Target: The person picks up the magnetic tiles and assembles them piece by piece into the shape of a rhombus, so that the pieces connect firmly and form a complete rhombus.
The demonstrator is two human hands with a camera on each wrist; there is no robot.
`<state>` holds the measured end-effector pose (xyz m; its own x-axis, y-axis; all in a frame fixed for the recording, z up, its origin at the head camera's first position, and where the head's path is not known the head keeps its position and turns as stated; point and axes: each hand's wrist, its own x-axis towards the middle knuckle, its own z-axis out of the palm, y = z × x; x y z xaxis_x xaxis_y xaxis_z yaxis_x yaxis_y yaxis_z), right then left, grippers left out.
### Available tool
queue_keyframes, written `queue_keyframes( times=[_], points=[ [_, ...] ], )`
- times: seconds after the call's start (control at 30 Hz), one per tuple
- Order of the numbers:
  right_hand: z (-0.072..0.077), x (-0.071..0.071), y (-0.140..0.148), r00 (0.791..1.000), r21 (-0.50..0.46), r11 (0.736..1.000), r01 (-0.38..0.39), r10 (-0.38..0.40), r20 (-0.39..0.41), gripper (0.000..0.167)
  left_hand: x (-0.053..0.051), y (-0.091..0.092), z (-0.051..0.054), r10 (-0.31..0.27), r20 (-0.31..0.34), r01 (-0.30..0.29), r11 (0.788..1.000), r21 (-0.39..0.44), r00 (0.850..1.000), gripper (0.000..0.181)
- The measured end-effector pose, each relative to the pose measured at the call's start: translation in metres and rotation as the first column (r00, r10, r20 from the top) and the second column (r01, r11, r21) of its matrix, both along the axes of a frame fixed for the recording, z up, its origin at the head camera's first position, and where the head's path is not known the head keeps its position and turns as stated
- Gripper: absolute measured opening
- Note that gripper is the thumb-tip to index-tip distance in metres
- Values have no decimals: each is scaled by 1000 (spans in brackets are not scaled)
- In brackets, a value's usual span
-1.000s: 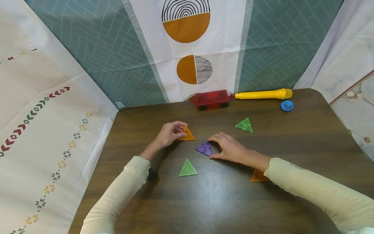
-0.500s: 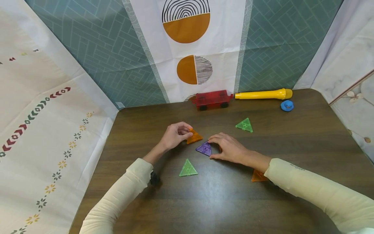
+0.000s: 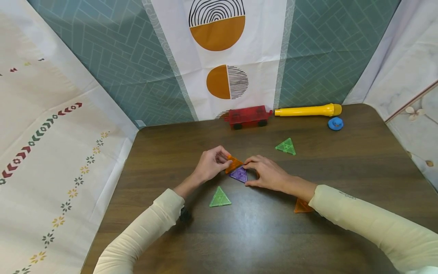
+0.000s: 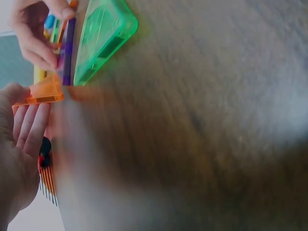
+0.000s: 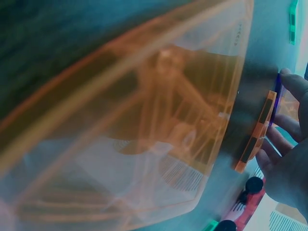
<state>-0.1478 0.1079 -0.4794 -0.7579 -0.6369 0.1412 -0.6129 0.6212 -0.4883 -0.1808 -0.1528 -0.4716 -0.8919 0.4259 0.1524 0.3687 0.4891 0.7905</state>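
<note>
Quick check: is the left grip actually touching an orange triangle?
Touching. The left wrist view shows the left grip holding the orange triangle, thumb on one face, fingers against the other side.

Purple tile (image 3: pixel 239 174) between hands (image 3: pixel 210 165) (image 3: pixel 267 174), room nearside of green triangle (image 3: pixel 220 198), orange tile (image 3: pixel 302 206) seemingly under right cuff (image 3: pixel 320 195)

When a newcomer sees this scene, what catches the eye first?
Probably the left hand pinching an orange triangle close to the purple triangle held by the right hand, near the middle of the table. At its far edge, a bright yellow microphone stands out, with a red wheeled toy to its left.
</note>
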Motion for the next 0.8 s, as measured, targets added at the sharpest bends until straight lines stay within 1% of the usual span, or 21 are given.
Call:
queue_keyframes(
  times=[0.2, 0.33, 0.4, 0.6, 0.7, 0.8],
  points=[
    [0, 0, -1, 1000, -3, 1000, -2, 2, -21, 58, 2, 4, -2, -17, -31, 17, 1000, -14, 999, 17],
    [0, 0, -1, 1000, -10, 1000, -4, 3, -23, 57, 4, 5, -2, -24, -50, 24, 1000, -9, 998, 18],
    [0, 1, -1, 1000, -11, 1000, -5, 5, -24, 57, 5, 5, -1, -37, -58, 37, 999, -6, 998, 18],
    [0, 1, -1, 1000, -2, 1000, -10, 10, -30, 57, 9, 8, 0, -82, -57, 80, 996, -36, 995, 18],
    [0, 1, -1, 1000, 4, 1000, -10, 10, -27, 58, 11, 8, 0, -91, -57, 88, 995, -57, 994, 20],
    [0, 1, -1, 1000, 10, 1000, -8, 8, -27, 58, 13, 7, 2, -96, -50, 93, 994, -57, 994, 23]
  ],
)
